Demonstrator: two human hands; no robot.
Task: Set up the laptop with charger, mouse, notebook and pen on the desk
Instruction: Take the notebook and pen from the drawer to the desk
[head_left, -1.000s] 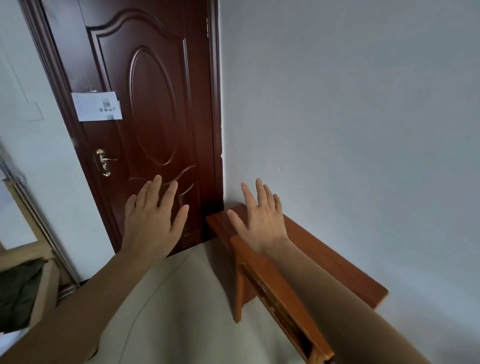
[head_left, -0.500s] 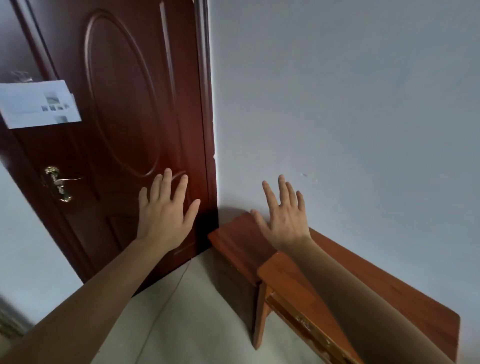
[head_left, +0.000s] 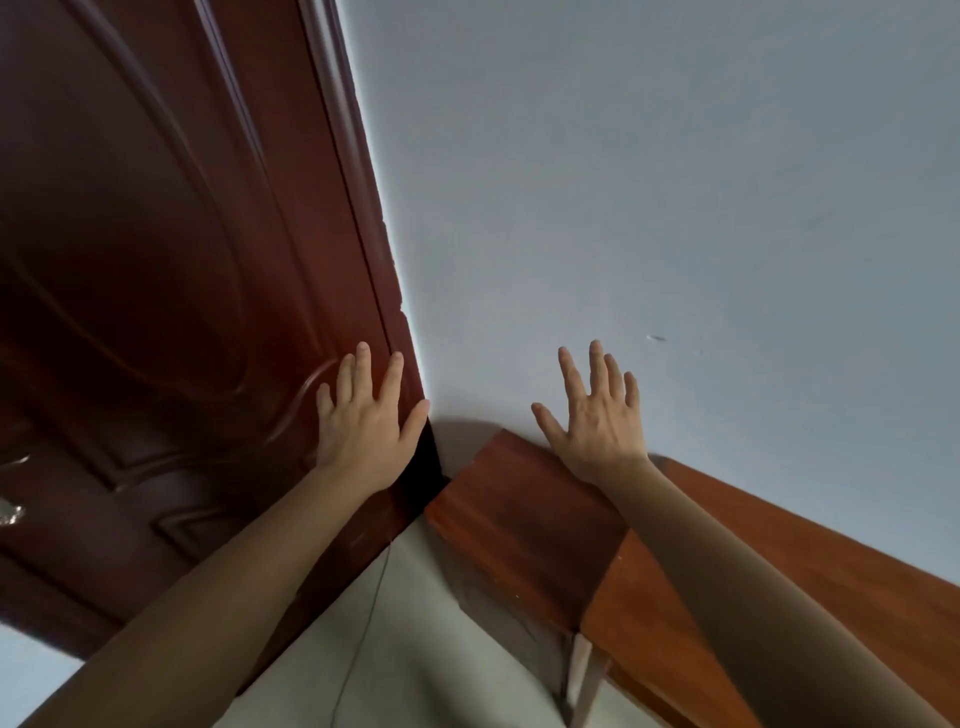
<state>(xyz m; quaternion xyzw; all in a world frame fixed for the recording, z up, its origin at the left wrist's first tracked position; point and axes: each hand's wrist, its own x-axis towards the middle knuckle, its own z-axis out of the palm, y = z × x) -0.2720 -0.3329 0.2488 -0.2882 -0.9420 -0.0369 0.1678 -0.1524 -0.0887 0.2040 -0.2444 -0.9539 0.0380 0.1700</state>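
An orange-brown wooden desk (head_left: 852, 587) stands against the pale wall at the lower right, its top bare where visible. My left hand (head_left: 363, 415) is held up with fingers spread in front of the dark door, empty. My right hand (head_left: 597, 415) is raised over the desk's far end, fingers apart, holding nothing. No laptop, charger, mouse, notebook or pen is in view.
A dark red-brown panelled door (head_left: 156, 312) fills the left, with its brass handle (head_left: 10, 512) at the left edge. A pale blue-grey wall (head_left: 675, 182) rises behind the desk. Light floor (head_left: 405, 649) lies between the door and the desk's leg (head_left: 582, 675).
The view has swung right and closer to the corner; the door's paper notice has left the frame. Both hands stay raised and spread, now nearer the wall.
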